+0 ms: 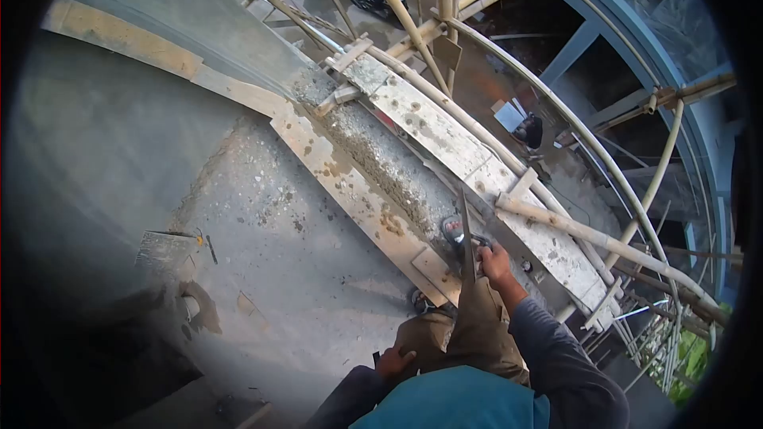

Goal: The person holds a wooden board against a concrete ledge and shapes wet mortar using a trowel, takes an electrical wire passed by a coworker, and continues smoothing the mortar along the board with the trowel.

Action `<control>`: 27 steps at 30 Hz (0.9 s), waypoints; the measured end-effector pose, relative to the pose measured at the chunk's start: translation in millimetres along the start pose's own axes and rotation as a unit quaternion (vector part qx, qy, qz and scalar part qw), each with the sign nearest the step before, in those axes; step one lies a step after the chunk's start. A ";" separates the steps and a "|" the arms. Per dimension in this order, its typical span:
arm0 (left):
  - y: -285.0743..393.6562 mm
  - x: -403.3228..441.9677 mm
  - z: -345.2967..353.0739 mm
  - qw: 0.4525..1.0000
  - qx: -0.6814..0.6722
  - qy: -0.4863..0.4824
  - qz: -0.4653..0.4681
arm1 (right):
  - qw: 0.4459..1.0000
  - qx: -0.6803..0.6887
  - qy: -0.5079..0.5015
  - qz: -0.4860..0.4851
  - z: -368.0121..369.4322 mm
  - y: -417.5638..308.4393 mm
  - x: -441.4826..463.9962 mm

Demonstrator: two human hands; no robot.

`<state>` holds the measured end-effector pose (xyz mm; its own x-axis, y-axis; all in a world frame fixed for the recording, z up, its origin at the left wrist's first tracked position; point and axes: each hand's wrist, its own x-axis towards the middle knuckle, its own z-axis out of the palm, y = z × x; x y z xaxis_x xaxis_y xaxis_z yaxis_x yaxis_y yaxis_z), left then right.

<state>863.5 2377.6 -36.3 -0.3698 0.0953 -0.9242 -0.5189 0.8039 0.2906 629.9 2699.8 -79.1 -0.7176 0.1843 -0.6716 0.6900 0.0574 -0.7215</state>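
My right hand (497, 262) is closed round the handle of a plastering trowel (466, 226). The trowel's long, thin metal blade is seen nearly edge-on and points away from me, above my shoe and leg. My left hand (393, 362) is low beside my thigh with its fingers curled. A small dark piece shows at its edge, too little to name. Ahead of me a long wooden formwork board (350, 179) is spotted with wet mortar. Along its right side runs a strip of rough grey mortar (381, 171).
A mortar-stained plank walkway (445, 131) and bamboo scaffolding poles (588, 230) border a drop on the right. Far below, a person (528, 131) is partly visible. On the left, a flat mortar-covered board (165, 248) lies on the concrete floor (262, 246).
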 end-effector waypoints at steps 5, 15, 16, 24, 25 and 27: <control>-40.9 -25.9 9.2 0.987 0.032 0.155 -0.013 | 0.992 -0.080 -0.091 0.044 51.9 -44.7 -120.5; -74.5 -38.6 36.0 0.983 -0.118 0.137 -0.037 | 0.964 -0.181 -0.174 -0.086 99.9 -15.2 -215.7; -76.6 -37.0 44.8 0.982 -0.125 0.135 -0.032 | 0.964 -0.174 -0.174 -0.099 98.0 -17.6 -219.7; -46.2 -14.1 94.9 0.951 -0.254 0.112 -0.137 | 0.968 -0.233 -0.089 -0.019 58.7 -1.5 -175.9; -46.6 -1.8 103.1 0.949 -0.258 0.105 -0.147 | 0.979 -0.197 -0.033 -0.030 48.9 32.0 -156.3; -47.9 23.7 118.1 0.921 -0.364 0.033 -0.138 | 0.981 -0.195 0.012 0.005 17.1 62.7 -125.9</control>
<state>970.6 2410.8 -101.5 -0.1800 -0.1093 -0.9776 -0.9701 0.1840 0.1581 761.9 2663.4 -42.7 -0.7117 0.2088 -0.6707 0.6835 0.4264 -0.5925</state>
